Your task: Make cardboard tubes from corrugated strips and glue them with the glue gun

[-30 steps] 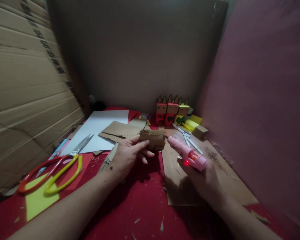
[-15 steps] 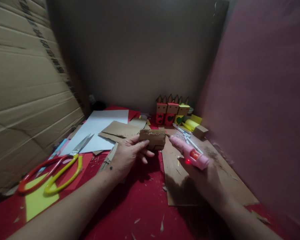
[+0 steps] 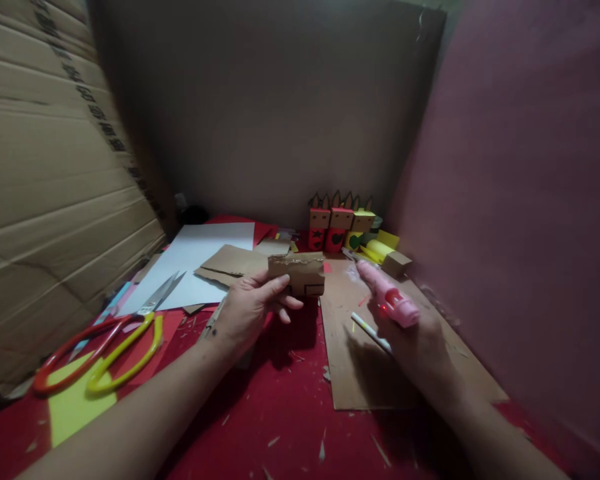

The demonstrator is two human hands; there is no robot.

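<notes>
Between thumb and fingers, my left hand (image 3: pixel 257 300) grips a small piece of brown cardboard (image 3: pixel 303 275) by its left side. A glossy, uneven line of glue runs along the cardboard's upper edge, and dark lines mark its lower part. My right hand (image 3: pixel 415 350) is closed around a pink hot glue gun (image 3: pixel 387 290) with a lit red light. The gun's nozzle points up and left, apart from the cardboard. Below the gun, a white pen (image 3: pixel 371 332) lies on the flat cardboard sheet (image 3: pixel 355 390).
Scissors (image 3: pixel 150 313) with red and yellow handles lie at left, near white paper (image 3: pixel 190 247) and cardboard scraps (image 3: pixel 225 261). Red and yellow paper figures (image 3: pixel 341 227) stand at the back beside a yellow roll (image 3: pixel 380 250). Scraps litter the red cloth (image 3: pixel 280 427). A large cardboard panel (image 3: pixel 55 167) rises at left.
The glue gun has moved up and right, away from the cardboard's edge. My left hand has shifted slightly left with the cardboard. A white pen now shows beneath the gun.
</notes>
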